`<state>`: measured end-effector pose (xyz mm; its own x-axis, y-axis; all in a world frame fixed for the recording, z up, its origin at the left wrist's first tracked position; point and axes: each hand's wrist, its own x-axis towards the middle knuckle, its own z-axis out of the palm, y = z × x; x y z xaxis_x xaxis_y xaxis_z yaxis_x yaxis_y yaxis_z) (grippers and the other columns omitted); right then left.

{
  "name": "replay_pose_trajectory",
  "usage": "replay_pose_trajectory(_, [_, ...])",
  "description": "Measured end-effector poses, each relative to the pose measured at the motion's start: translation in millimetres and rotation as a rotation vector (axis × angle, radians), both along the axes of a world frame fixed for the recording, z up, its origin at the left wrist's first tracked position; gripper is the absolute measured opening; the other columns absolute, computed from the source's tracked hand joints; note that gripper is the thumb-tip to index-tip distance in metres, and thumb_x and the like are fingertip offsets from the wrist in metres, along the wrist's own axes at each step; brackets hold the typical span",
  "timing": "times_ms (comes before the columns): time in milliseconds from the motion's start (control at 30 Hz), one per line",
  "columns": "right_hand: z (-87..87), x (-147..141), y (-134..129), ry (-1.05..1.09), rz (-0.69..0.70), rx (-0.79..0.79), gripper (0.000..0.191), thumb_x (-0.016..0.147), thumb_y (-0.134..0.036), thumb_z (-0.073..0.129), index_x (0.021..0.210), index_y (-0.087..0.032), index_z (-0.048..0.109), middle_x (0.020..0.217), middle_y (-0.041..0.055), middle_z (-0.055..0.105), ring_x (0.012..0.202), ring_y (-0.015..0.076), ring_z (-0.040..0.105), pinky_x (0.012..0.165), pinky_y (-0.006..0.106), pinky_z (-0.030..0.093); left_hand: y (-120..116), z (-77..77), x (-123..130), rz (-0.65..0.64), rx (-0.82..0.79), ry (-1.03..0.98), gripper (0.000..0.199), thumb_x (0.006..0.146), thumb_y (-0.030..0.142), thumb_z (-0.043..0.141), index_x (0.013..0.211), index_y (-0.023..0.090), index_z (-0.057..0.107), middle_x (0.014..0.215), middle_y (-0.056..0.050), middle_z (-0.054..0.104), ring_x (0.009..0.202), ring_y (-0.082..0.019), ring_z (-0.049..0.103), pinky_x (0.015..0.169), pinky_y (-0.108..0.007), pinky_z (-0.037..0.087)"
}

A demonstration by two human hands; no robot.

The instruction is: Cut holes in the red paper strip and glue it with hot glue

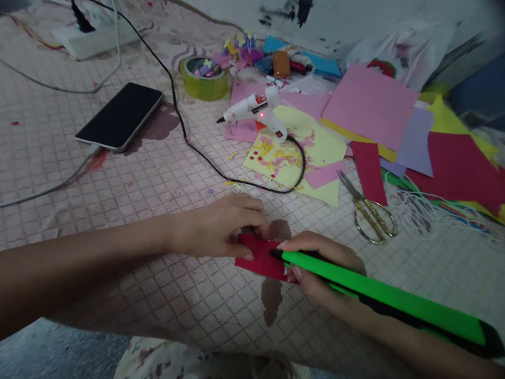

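Observation:
A small piece of red paper (262, 258) is at the near side of the cloth-covered table. My left hand (224, 224) comes in from the left and holds it, with thumb and bent fingers on its upper left part. At the paper's right end, my right hand (325, 265) is closed round a long green-and-black tool (389, 295). The tool's black tip meets the paper near its right edge, and a small bit of metal shows just below. Its exact kind I cannot make out. My fingers cover part of it.
Gold-handled scissors (372, 214) lie to the right beside white string (417, 210). A white glue gun (259, 112) rests on pale yellow paper (323, 142). Farther off are yellow tape (204, 79), pink sheets (371, 105), a phone (121, 116), a black cable (173, 96) and a power strip (93, 38).

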<state>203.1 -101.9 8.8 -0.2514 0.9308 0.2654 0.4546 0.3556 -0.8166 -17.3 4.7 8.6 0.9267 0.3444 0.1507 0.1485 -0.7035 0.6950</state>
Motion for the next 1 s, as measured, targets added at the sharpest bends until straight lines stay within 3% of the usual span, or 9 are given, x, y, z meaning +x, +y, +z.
replay_pose_trajectory(633, [-6.3,1.4,-2.2,-0.024,0.000,0.007,0.037,0.076,-0.003,0.059,0.101,-0.028,0.068,0.091,-0.0026,0.076,0.074,0.0135,0.071,0.065,0.024,0.059,-0.9,-0.1,0.2,0.004,-0.010,-0.021,0.023,0.082,0.010,0.067,0.102,0.021,0.066,0.097,-0.004,0.065,0.094,-0.020,0.059,0.086,-0.031,0.044])
replay_pose_trajectory(1000, [-6.1,1.3,-0.9,-0.033,0.017,0.038,0.032,0.078,-0.006,0.060,0.101,-0.027,0.067,0.092,-0.0016,0.076,0.080,0.0144,0.073,0.068,0.024,0.060,0.1,-1.5,0.2,-0.011,0.005,-0.008,0.024,0.082,0.010,0.069,0.103,0.019,0.067,0.098,-0.004,0.065,0.095,-0.020,0.058,0.086,-0.032,0.043])
